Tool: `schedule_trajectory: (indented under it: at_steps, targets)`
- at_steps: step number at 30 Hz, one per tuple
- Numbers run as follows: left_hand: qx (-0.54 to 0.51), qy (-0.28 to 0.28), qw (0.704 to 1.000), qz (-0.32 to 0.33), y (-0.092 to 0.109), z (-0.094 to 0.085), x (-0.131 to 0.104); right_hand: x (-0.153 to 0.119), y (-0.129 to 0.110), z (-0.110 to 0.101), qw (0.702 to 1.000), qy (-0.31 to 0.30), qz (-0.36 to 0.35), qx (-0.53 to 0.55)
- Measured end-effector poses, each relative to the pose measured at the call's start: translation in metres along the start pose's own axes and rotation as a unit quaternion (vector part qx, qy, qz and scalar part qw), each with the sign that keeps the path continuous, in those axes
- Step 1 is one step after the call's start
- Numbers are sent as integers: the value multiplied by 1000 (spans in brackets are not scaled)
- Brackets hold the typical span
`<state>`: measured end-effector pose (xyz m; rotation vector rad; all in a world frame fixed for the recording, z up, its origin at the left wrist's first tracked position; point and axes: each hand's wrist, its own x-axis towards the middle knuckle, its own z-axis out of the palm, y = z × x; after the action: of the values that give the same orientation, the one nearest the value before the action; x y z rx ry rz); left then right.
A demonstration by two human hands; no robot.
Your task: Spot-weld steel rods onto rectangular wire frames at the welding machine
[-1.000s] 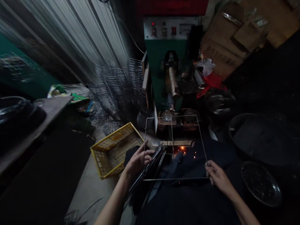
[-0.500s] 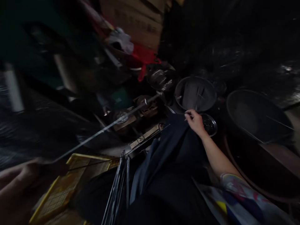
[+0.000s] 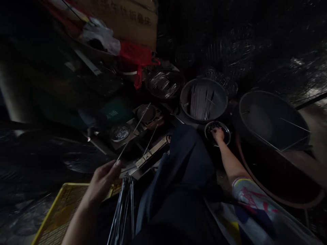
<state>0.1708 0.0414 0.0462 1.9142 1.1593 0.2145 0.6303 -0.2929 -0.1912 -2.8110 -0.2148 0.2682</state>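
My left hand (image 3: 106,175) pinches the lower end of a thin metal rod (image 3: 135,131), which slants up and away to the right. Below that hand, a bundle of metal rods (image 3: 124,207) lies by my dark-clothed leg (image 3: 189,153). On the other side, my right hand (image 3: 218,135) reaches into a small round bowl (image 3: 228,141) holding dark, shiny small pieces. Its fingers are bent together among them; what they grip is too small and dark to make out. A board with a small fixture (image 3: 153,151) sits between the hands, with a thin rod standing up from it.
A basin with grey strips (image 3: 200,102) stands behind the bowl, and a larger basin (image 3: 270,119) is at right. A dish of small shiny parts (image 3: 120,132) lies left of centre. There is a yellow crate (image 3: 57,207) at lower left, with a red bag (image 3: 136,54) and cardboard box (image 3: 133,20) behind.
My right hand has moved from above my knee down into the small bowl. My left hand has come in from the far left toward the middle, still holding a metal rod.
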Motion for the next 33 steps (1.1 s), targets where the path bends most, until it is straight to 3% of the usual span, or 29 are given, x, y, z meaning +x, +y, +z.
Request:
schedule_trajectory:
  at_steps: [2,5,11,16,20,26,29,33]
  targets:
    - [9,-25,1000,17,-3,6,2,7,2,-1,1000,-12,7,5]
    - [84,29,995,47,-6,6,-2,13,10,-10,1000,-21,-1,10]
    - [168,76,981,58,-19,-5,-18,8,24,-30,1000,10,3,-6]
    - [189,99,974,77,-26,2,-24,-3,13,-19,1000,-12,-26,-9]
    - [189,145,966,97,-23,-4,-36,-5,6,-14,1000,-17,-14,-1]
    - [191,227,951,90,-4,-27,-61,0,20,-37,998,21,-5,56]
    - [188,254,945,82,2,-26,-57,0,27,-46,995,18,15,93]
    - [200,252,942,99,-5,-16,-42,-2,28,-51,989,-23,58,138]
